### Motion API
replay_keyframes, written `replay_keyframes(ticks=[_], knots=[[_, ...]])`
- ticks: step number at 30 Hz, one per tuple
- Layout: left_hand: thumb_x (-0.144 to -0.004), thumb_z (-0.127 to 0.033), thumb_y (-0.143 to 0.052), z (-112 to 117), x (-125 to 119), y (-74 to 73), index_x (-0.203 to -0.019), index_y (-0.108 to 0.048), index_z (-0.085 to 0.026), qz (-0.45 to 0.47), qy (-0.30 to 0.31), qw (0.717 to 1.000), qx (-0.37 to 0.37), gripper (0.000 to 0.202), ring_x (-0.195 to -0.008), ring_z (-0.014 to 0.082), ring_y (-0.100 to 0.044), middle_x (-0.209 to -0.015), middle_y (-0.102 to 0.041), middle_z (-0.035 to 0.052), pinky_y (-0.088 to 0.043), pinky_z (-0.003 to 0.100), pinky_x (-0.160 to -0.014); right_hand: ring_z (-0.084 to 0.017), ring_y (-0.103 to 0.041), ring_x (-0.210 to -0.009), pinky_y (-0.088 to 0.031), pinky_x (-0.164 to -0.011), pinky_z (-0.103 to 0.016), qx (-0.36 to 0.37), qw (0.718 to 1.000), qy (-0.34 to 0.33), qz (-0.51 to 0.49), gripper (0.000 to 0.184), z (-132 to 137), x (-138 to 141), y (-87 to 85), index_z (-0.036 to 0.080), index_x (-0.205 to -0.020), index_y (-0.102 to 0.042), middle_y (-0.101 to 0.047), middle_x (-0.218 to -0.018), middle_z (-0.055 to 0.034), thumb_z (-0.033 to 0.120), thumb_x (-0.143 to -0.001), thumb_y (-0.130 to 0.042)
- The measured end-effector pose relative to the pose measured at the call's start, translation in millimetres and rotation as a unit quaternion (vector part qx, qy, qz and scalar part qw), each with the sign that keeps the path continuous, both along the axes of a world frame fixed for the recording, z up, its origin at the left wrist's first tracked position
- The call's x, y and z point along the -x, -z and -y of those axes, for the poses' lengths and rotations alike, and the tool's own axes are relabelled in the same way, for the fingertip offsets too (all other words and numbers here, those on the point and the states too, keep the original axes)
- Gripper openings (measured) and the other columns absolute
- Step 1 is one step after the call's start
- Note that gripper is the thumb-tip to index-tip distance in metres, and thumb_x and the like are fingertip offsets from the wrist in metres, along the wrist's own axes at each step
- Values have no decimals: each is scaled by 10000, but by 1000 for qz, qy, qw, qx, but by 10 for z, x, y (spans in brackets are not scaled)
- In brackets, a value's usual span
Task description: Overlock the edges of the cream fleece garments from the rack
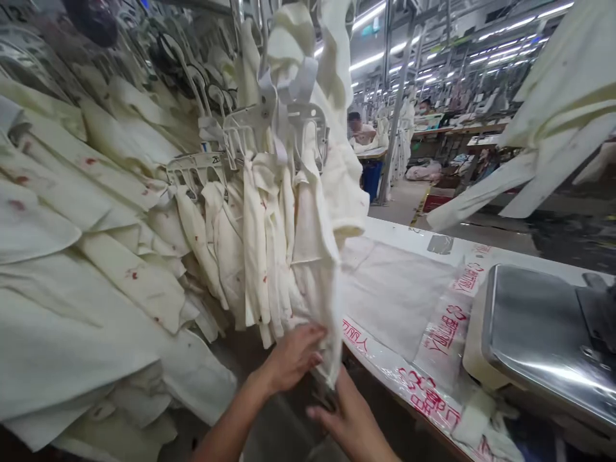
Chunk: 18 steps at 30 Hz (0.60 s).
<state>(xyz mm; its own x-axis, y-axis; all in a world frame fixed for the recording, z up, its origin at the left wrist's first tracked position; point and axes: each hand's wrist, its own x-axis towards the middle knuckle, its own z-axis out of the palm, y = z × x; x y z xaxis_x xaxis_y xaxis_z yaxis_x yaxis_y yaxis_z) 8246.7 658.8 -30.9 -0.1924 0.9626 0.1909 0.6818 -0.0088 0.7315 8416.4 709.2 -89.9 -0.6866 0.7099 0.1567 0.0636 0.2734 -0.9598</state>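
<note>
Bare hands (292, 360) touch limp, tapering cream cloth (315, 282) with softly rippled edges.

Left of frame: hanging cream garments (106, 301) block it, top to bottom.
Upper middle: clip hangers (198, 165) and a dangling cloth piece (315, 256) bar passage.
Centre right: open room above the counter (404, 232).
Lower right: metal-topped machine (539, 333) obstructs.
Lower middle: narrow gap, left hand (294, 358) and right hand (353, 417) filling it.

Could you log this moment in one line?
left hand: at hanging cream fabric, lower end; right hand: same end; table: right of fabric
</note>
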Motion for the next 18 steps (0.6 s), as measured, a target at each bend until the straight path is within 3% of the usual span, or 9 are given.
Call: replay_keyframes(ticks=[1,2,3,5,7,9,12,15,18], knots=[[-833,-438,-451,32,-21,-14,-1002,-641,-235,-12,0,1000,-23,325,-1047,174,-555,-1100,-641,42,-404,313,-961,-311,-563,-1053,-450,-909,-419,30,999,41,-18,522,-12,137,19,140,-1093,-617,-624,-1117,-131,401,-649,-697],[-855,-420,-419,52,6,-6,-994,-640,-249,-25,-41,998,-51,312,-1076,164,-536,-1104,-635,33,-379,316,-989,-310,-622,-901,-497,-804,-414,58,995,76,-26,428,-32,234,16,127,-961,-654,-678,-947,-126,450,-680,-655],[-869,-406,-396,59,78,26,-1024,-620,-243,-36,-119,989,-79,318,-1122,170,-504,-1133,-615,47,-348,342,-1017,-288,-642,-725,-521,-675,-389,83,991,100,-29,396,-61,284,-14,123,-847,-657,-685,-775,-108,495,-723,-595],[-835,-403,-467,41,326,166,-1148,-523,-195,-44,-309,944,-110,381,-1230,227,-400,-1251,-518,116,-287,430,-1048,-231,-591,-506,-489,-503,-327,110,986,122,-30,442,-142,239,-165,125,-714,-626,-634,-578,-73,549,-770,-512],[-779,-360,-555,15,622,383,-1239,-404,-127,-26,-412,906,-94,538,-1268,296,-339,-1318,-419,201,-284,505,-1018,-206,-588,-513,-482,-511,-291,133,977,162,-48,424,-250,51,-425,129,-649,-614,-629,-563,-69,533,-755,-544],[-757,-312,-585,18,869,619,-1147,-466,-100,5,-444,894,-57,460,-1119,299,-491,-1155,-542,193,-396,481,-908,-195,-602,-582,-497,-582,-270,154,955,231,-104,350,-374,-179,-728,131,-610,-624,-641,-597,-68,466,-710,-613],[-825,-307,-523,126,1087,853,-889,-559,-119,55,-443,895,-26,201,-758,169,-599,-787,-616,44,-482,353,-728,-158,-580,-549,-494,-533,-237,193,911,283,-228,230,-541,-437,-1060,159,-686,-639,-639,-618,-19,365,-610,-707],[-863,-379,-470,385,1226,807,-880,-545,-128,91,-466,878,-56,263,-705,123,-577,-779,-595,17,-484,312,-694,-144,-575,-522,-479,-470,-212,245,889,296,-251,235,-633,-541,-1140,157,-701,-644,-632,-616,-12,327,-573,-743],[-863,-435,-396,787,1391,481,-921,-510,-134,118,-498,852,-107,328,-697,135,-582,-801,-594,33,-491,311,-666,-152,-583,-525,-479,-459,-212,241,890,302,-244,227,-660,-556,-1082,144,-651,-635,-626,-601,-28,334,-582,-738]])
